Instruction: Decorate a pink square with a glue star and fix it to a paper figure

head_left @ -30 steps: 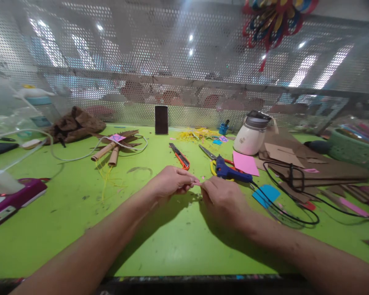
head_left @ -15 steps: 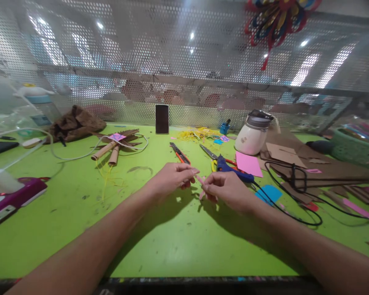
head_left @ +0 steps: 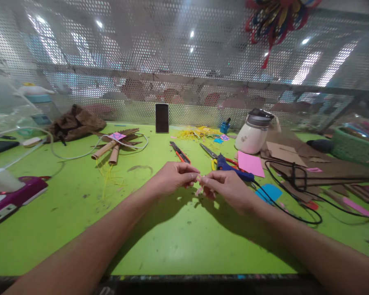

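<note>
My left hand [head_left: 180, 178] and my right hand [head_left: 223, 186] meet above the middle of the green table, fingertips almost touching. Between them is a small strip of pink paper [head_left: 199, 191], pinched by both hands; most of it is hidden by the fingers. Just beyond my left hand lies an orange-and-black utility knife [head_left: 180, 153]. Behind my right hand are a pair of scissors [head_left: 208, 151] and a blue glue gun [head_left: 230, 169], which overlap. A pink paper square [head_left: 251, 164] and a blue piece of paper [head_left: 268, 193] lie to the right.
A black cord [head_left: 290, 213] loops over the right side beside brown cardboard [head_left: 332, 174]. A white jar [head_left: 251, 137] and a propped phone [head_left: 162, 119] stand at the back. Rolled brown paper tubes [head_left: 114, 155] and a purple power strip [head_left: 18, 198] are on the left.
My fingertips have come closer together, the left ones now on the pink strip near the right ones. Less of the strip shows between the hands.
</note>
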`<action>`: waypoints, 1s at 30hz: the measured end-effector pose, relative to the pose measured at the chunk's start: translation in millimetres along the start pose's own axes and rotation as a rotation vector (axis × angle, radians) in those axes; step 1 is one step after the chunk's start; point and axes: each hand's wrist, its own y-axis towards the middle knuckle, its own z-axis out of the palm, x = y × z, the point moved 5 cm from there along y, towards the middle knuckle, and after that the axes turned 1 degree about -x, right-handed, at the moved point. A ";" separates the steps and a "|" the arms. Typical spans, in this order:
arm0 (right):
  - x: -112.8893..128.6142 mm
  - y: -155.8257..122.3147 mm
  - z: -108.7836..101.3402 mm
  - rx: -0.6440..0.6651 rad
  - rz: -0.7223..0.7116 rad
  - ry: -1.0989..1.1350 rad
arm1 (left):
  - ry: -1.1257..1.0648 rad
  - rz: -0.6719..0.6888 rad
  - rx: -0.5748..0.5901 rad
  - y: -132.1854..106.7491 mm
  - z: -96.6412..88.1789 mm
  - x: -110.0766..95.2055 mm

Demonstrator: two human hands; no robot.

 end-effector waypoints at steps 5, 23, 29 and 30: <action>-2.5 0.9 1.7 0.045 0.016 0.066 | -0.004 0.017 0.002 0.2 -0.7 -1.4; -7.6 4.2 1.5 0.017 0.045 0.246 | -0.002 -0.013 0.020 -3.8 5.3 -2.0; -12.1 7.8 1.9 -0.049 0.052 0.097 | 0.100 0.026 -0.006 -1.7 14.6 8.1; -11.8 7.9 2.2 -0.056 0.045 0.042 | 0.112 0.024 -0.031 -0.7 14.3 10.1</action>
